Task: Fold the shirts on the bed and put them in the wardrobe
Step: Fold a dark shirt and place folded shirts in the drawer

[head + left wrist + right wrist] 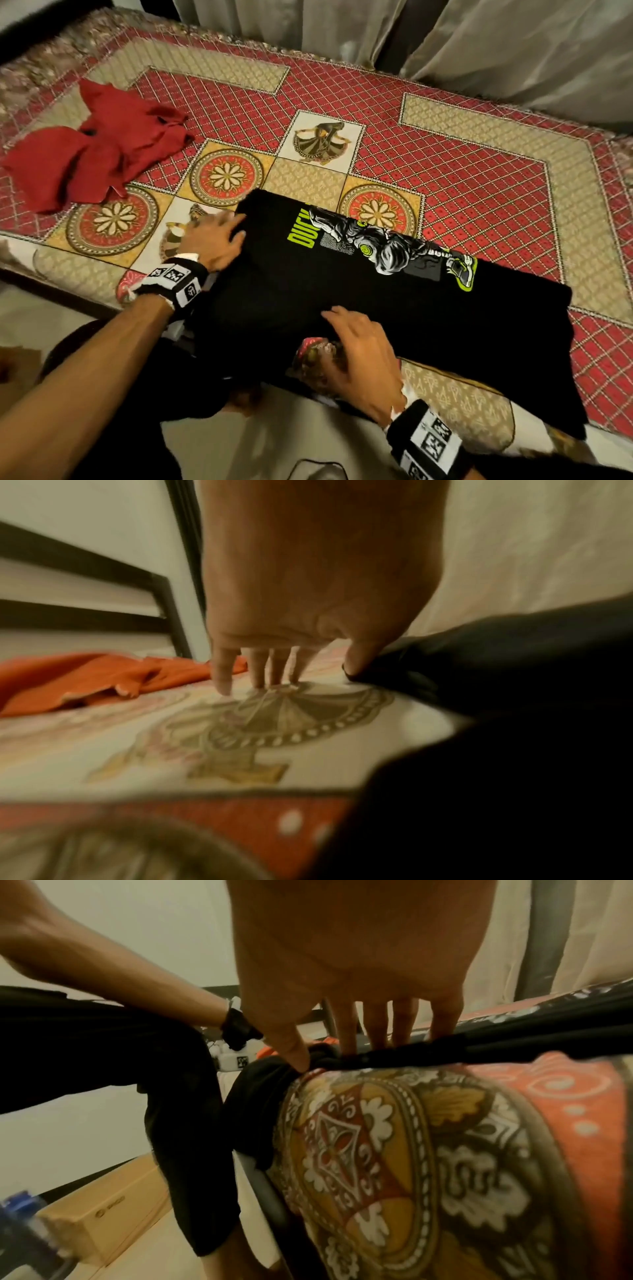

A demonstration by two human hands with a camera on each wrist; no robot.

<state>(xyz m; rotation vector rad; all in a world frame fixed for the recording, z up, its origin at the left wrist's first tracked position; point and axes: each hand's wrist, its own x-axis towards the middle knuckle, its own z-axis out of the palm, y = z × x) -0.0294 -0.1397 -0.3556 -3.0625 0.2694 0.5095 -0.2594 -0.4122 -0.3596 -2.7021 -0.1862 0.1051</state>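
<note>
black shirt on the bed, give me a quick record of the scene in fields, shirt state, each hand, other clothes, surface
shirt: black shirt with green and grey print, lying flat, partly folded, near edge of bed
left hand: left hand at the shirt's left edge, thumb on the fabric, fingers straight on the bedcover
right hand: right hand fingers laid on the shirt's near edge
other clothes: red shirt, crumpled, unfolded, far left
surface: patterned bedcover
wardrobe: not in view

- The lettering on the black shirt (394,291) is cut short by a fold; only "DUCK" is legible.
- The shirt's near-left part is lost over the bed (479,178) edge.
- The left wrist view is blurred; the left hand's (308,601) fingers (222,674) are smeared.
</note>
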